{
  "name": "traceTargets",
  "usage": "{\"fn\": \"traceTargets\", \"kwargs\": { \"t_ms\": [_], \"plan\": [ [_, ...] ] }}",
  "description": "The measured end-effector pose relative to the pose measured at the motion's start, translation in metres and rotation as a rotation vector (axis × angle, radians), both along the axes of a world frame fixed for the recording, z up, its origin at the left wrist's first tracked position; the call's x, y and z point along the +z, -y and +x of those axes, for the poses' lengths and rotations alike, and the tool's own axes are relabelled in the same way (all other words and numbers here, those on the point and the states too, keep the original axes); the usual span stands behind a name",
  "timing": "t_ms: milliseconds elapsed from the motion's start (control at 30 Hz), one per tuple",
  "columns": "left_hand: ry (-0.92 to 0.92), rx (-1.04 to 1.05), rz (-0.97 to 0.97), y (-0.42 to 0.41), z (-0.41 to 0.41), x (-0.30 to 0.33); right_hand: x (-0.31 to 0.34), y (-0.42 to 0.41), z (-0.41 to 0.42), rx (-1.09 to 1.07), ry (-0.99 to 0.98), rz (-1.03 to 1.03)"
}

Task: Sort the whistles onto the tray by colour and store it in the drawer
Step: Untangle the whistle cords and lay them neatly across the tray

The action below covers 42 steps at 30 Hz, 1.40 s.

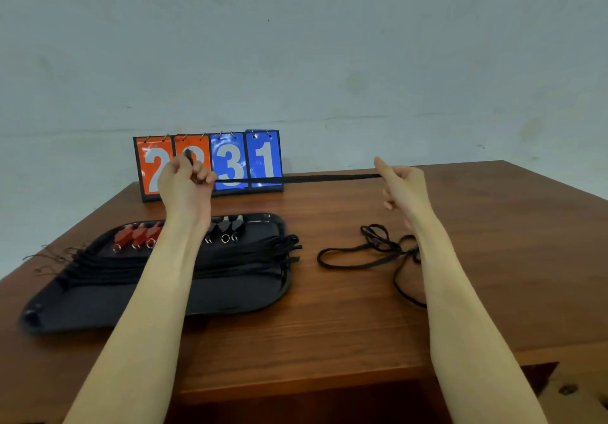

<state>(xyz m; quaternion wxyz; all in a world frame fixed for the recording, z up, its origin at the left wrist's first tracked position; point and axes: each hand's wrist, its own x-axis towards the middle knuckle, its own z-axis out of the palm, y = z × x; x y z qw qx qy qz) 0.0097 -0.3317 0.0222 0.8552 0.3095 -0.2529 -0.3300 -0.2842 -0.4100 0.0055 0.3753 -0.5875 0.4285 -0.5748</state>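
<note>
Left hand (186, 180) is fisted on one end of a black cord (296, 179), right hand (399, 182) pinches the other end, so the cord runs taut and level across mid-frame, above the table (362, 308). Tray (230, 295) sits lower left, right under the left arm, so that hand is nearer. Red whistles (138, 236) and black whistles (227, 226) are lined up along its far edge, with cords laid crosswise. Another loose cord (371, 249) lies right of the tray, near the right arm. My guess: the stretched one goes down parallel to the laid ones.
</note>
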Motion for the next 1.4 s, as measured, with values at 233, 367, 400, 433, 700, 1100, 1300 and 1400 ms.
{"fn": "traceTargets", "kwargs": {
  "t_ms": [233,367,400,433,700,1100,1300,1400],
  "plan": [
    [0.009,0.215,0.064,-0.041,0.045,-0.001,-0.001,-0.013,0.021,0.361,-0.338,0.029],
    [0.015,0.34,0.096,-0.071,0.092,-0.012,-0.003,-0.028,0.047,0.558,-0.459,-0.065],
    [0.04,0.379,0.129,-0.079,0.102,-0.015,-0.004,-0.031,0.054,0.578,-0.491,-0.096],
    [0.072,0.414,0.167,-0.086,0.112,-0.019,-0.006,-0.035,0.06,0.592,-0.512,-0.126],
    [0.55,0.462,0.698,-0.14,0.156,-0.05,-0.022,-0.053,0.087,0.717,-0.759,-0.22],
    [0.907,0.592,1.004,-0.143,0.167,-0.073,-0.034,-0.052,0.099,0.504,-1.081,-0.29],
    [0.956,0.61,1.037,-0.137,0.17,-0.074,-0.042,-0.053,0.105,0.414,-1.135,-0.382],
    [0.972,0.617,1.047,-0.134,0.171,-0.074,-0.043,-0.053,0.107,0.38,-1.16,-0.378]
  ]
}}
